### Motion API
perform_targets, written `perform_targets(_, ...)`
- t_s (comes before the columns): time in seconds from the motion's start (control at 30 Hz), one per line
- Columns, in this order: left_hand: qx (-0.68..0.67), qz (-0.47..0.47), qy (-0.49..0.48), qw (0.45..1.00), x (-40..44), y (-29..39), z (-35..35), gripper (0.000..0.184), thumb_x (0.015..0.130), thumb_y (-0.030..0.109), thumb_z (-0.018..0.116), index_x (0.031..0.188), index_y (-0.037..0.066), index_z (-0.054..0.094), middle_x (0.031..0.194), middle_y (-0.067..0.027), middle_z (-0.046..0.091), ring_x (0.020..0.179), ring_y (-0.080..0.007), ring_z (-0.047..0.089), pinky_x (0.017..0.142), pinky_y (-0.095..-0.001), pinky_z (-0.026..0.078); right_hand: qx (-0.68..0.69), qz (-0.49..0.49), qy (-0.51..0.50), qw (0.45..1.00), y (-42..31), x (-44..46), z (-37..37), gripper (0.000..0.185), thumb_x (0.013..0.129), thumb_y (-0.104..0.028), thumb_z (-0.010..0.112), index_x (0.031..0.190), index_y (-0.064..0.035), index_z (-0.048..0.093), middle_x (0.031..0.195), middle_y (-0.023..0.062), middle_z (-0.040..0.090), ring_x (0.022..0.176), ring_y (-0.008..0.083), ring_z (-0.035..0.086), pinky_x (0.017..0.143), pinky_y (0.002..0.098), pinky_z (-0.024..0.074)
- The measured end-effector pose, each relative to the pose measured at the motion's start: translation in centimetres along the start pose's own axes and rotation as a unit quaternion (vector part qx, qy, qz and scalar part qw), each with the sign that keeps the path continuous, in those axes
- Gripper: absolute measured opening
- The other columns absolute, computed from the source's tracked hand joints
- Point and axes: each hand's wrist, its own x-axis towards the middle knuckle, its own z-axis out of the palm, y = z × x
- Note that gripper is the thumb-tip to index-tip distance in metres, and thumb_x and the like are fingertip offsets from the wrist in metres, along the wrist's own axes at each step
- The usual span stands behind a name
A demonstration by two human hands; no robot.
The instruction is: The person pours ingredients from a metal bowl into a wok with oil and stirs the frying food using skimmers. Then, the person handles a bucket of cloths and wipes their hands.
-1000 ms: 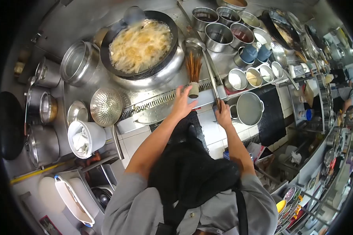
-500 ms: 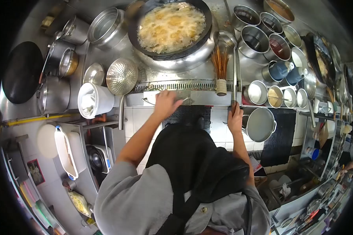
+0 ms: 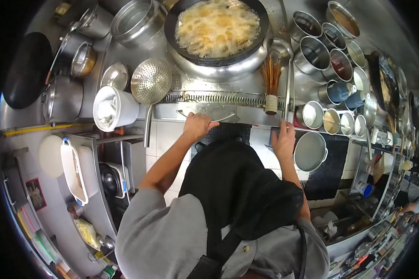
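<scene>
My left hand [image 3: 199, 126] is at the front edge of the stove, its fingers curled over a thin curved metal handle [image 3: 226, 117] and its thumb pointing right. My right hand [image 3: 284, 141] is at the same edge further right, thumb spread from the fingers. Its fingertips are at the lower end of a long-handled ladle [image 3: 291, 86]; no closed grip shows. Behind my hands, a black wok [image 3: 171, 35] holds bubbling oil with pale golden pieces [image 3: 219, 25] frying. A perforated strainer [image 3: 151, 81] lies left of the wok, handle toward me. A bundled stick brush [image 3: 271, 86] stands beside the ladle.
Several metal containers of sauces and seasonings [image 3: 314, 55] crowd the right counter. Pots [image 3: 65, 100] and a white bucket [image 3: 123, 109] stand left. A large pot [image 3: 310, 151] is low by my right hand. Another person's arm [image 3: 413, 207] shows far right.
The view has shifted, so the stove appears further right. My left fingers now curl over the handle. My right thumb has spread and its fingers have loosened at the ladle's end.
</scene>
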Motion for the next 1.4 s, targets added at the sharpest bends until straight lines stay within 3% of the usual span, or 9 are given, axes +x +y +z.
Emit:
perform_targets(0.13,0.008,0.002,-0.004,1.0,0.1,-0.2,0.4,0.051,0.094,0.057,0.049,0.078,0.013,0.069,0.083,-0.007,0.069,0.086,-0.0255,0.066,0.077,-0.0428,0.043,0.076,-0.254,-0.053,0.963,-8.9,1.6,-0.9,0.064,0.078,-0.022,0.075,0.136,-0.0087,0.049,0.129,0.016,0.053,0.121,0.0343,0.05,0.102,0.0476,0.0385)
perform_targets(0.3,-0.013,-0.005,0.037,0.999,-0.1,-0.4,0.7,0.046,0.091,0.054,0.054,0.076,0.013,0.066,0.078,-0.0058,0.068,0.082,-0.0239,0.066,0.074,-0.042,0.042,0.041,-0.403,-0.155,0.901,-14.3,3.2,5.0,0.051,0.078,-0.025,0.075,0.123,-0.0087,0.057,0.12,0.0137,0.057,0.113,0.0305,0.053,0.102,0.0454,0.0374)
perform_targets(0.5,-0.049,0.023,0.068,0.996,0.3,-0.1,0.2,0.044,0.09,0.054,0.056,0.072,0.014,0.064,0.075,-0.0056,0.066,0.076,-0.0244,0.066,0.07,-0.041,0.042,0.004,-0.386,-0.181,0.904,-14.3,5.4,9.2,0.016,0.074,-0.023,0.071,0.077,-0.0114,0.06,0.081,0.0074,0.065,0.083,0.0282,0.061,0.081,0.0429,0.043)
perform_targets(0.77,-0.072,0.031,0.027,0.997,0.5,-1.0,2.4,0.046,0.093,0.054,0.052,0.08,0.013,0.068,0.08,-0.0082,0.068,0.081,-0.0258,0.066,0.07,-0.0433,0.045,-0.036,-0.379,-0.192,0.905,-13.2,4.9,11.4,0.009,0.077,-0.022,0.066,0.076,-0.0128,0.065,0.075,0.0061,0.067,0.079,0.0269,0.065,0.083,0.0427,0.0441)
perform_targets(1.07,-0.183,0.009,0.02,0.983,-1.2,-2.5,-1.5,0.041,0.093,0.046,0.058,0.103,0.006,0.062,0.106,-0.0147,0.063,0.106,-0.0323,0.059,0.087,-0.0455,0.046,0.011,-0.358,-0.18,0.916,-14.6,4.3,9.1,0.03,0.074,-0.023,0.076,0.098,-0.0087,0.063,0.102,0.013,0.06,0.103,0.0324,0.055,0.091,0.0469,0.041)
perform_targets(1.17,-0.353,-0.212,0.391,0.823,-5.7,-5.7,-5.7,0.03,0.083,0.016,0.073,0.106,0.004,0.058,0.102,-0.0183,0.06,0.101,-0.0354,0.057,0.089,-0.0445,0.045,0.113,-0.318,-0.091,0.937,-15.8,2.7,4.8,0.037,0.074,-0.02,0.079,0.103,-0.0057,0.062,0.109,0.0175,0.055,0.106,0.0372,0.052,0.092,0.0482,0.0408)
perform_targets(1.27,-0.235,-0.398,0.559,0.689,-14.4,-19.4,-8.6,0.032,0.081,0.013,0.072,0.105,-0.001,0.056,0.101,-0.0168,0.059,0.094,-0.0327,0.057,0.082,-0.0428,0.046,0.111,-0.235,-0.042,0.965,-14.4,0.3,2.7,0.037,0.079,-0.014,0.075,0.111,-0.0029,0.06,0.112,0.0199,0.054,0.108,0.04,0.052,0.094,0.0477,0.0418)
perform_targets(1.3,-0.058,-0.429,0.592,0.68,-17.7,-23.2,-10.2,0.031,0.082,0.016,0.071,0.102,-0.003,0.056,0.099,-0.018,0.058,0.09,-0.0323,0.057,0.078,-0.0426,0.046,0.112,-0.236,-0.036,0.965,-13.6,-0.3,2.5,0.037,0.079,-0.014,0.075,0.111,-0.0029,0.06,0.112,0.0199,0.054,0.108,0.04,0.052,0.094,0.0477,0.0418)
perform_targets(1.4,-0.24,-0.56,0.538,0.583,-24.2,-37.5,-6.2,0.037,0.083,0.027,0.074,0.098,-0.003,0.058,0.099,-0.0121,0.06,0.083,-0.0238,0.058,0.072,-0.0425,0.049,0.124,-0.164,-0.041,0.978,-13.0,-2.8,2.7,0.037,0.08,-0.01,0.073,0.113,-0.0015,0.059,0.112,0.0206,0.054,0.106,0.0402,0.054,0.093,0.0459,0.044)
